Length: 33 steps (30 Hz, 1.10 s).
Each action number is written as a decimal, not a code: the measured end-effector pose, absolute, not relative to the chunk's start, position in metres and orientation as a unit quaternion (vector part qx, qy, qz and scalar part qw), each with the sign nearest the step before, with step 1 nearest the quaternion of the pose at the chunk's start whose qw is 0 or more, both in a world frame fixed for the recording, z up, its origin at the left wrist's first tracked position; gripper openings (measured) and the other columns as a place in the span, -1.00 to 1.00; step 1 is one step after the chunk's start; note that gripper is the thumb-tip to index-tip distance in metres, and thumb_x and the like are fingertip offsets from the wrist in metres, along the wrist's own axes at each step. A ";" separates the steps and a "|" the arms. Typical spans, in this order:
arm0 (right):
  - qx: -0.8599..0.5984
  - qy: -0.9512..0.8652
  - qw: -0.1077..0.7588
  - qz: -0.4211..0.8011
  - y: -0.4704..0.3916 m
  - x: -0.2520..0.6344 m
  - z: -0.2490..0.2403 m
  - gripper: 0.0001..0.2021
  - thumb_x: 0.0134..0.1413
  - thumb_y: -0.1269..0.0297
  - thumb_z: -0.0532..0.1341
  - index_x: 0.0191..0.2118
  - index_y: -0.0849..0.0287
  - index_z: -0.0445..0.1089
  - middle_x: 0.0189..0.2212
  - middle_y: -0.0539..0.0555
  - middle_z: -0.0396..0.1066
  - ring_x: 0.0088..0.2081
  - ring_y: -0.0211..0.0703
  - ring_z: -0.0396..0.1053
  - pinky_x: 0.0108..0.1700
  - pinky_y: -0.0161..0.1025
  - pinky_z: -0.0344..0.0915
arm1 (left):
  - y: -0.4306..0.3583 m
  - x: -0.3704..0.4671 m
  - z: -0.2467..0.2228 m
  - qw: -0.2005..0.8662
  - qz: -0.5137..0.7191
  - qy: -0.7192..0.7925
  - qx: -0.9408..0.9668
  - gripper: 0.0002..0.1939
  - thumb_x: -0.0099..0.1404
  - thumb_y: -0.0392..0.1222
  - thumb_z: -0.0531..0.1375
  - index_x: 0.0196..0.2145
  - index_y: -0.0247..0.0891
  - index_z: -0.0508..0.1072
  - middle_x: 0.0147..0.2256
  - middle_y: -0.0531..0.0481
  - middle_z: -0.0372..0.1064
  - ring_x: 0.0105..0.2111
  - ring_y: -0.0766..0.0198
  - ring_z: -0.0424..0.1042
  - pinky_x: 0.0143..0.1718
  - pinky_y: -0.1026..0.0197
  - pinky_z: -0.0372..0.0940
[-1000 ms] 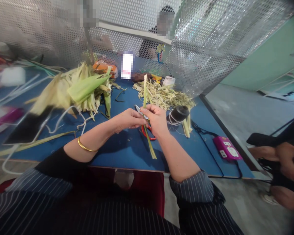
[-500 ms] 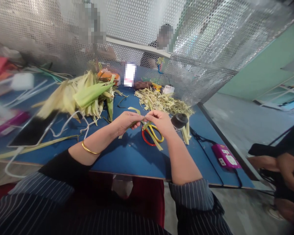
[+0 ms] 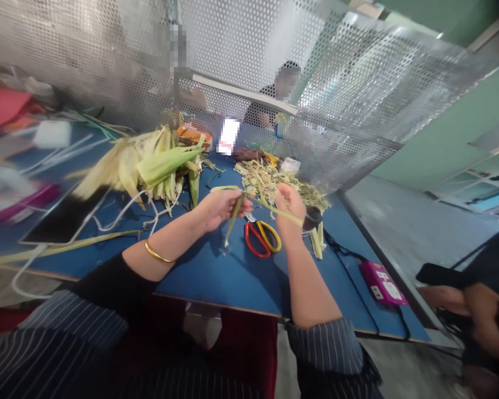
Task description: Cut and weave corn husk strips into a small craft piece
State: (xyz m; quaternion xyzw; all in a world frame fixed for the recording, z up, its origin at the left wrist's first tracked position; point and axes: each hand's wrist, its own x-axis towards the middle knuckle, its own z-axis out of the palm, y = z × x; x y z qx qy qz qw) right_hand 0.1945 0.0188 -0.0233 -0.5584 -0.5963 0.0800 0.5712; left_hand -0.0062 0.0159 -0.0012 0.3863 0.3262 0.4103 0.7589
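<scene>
My left hand pinches several narrow corn husk strips where they cross at its fingertips; one end hangs down and another points left. A longer strip runs right and passes across my right hand. That hand is raised, apart from the left one, with its fingers curled together; what they grip is hidden or too thin to make out. Below and between the hands lie scissors with one red and one yellow handle. A dark round spool is partly hidden behind my right hand.
Corn husks are heaped at the left, shredded husk at the back. A dark tablet and white cable lie left. A purple box sits at the right edge. Behind a perforated screen is a person; another sits at right.
My hands have separated; the right one has moved right and slightly up from the left. The scissors, partly covered before, show more fully. The view has shifted slightly.
</scene>
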 end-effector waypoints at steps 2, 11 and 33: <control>-0.576 -0.489 0.642 0.133 0.024 0.199 -0.027 -0.70 0.05 0.16 0.17 -0.13 0.20 0.40 -0.21 0.14 0.46 -0.16 -0.08 0.41 -0.05 -0.05 0.32 | 0.016 -0.006 0.000 0.748 0.435 0.328 0.379 -0.87 0.29 -0.33 0.13 -0.25 -0.38 0.47 -0.33 -0.13 0.52 -0.36 0.31 0.51 -0.28 0.27 0.35; -0.524 -0.522 0.665 -0.107 -0.002 0.177 -0.017 -0.90 0.11 0.25 0.12 -0.32 0.13 0.33 -0.34 0.08 0.37 -0.23 -0.12 0.36 -0.06 -0.10 0.29 | 0.020 -0.005 -0.009 0.760 0.470 0.293 0.339 -0.94 0.24 -0.35 0.20 -0.28 -0.33 0.43 -0.28 -0.12 0.54 -0.37 0.29 0.52 -0.32 0.26 0.38; -0.483 -0.695 0.505 0.167 -0.007 0.151 -0.028 -0.82 0.14 0.20 0.17 -0.39 0.13 0.44 -0.35 0.06 0.51 -0.23 -0.12 0.40 -0.04 -0.14 0.26 | 0.013 -0.005 -0.003 0.862 0.366 0.229 0.266 -0.84 0.31 -0.42 0.09 -0.19 -0.43 0.44 -0.49 0.01 0.43 -0.61 0.43 0.40 -0.57 0.40 0.33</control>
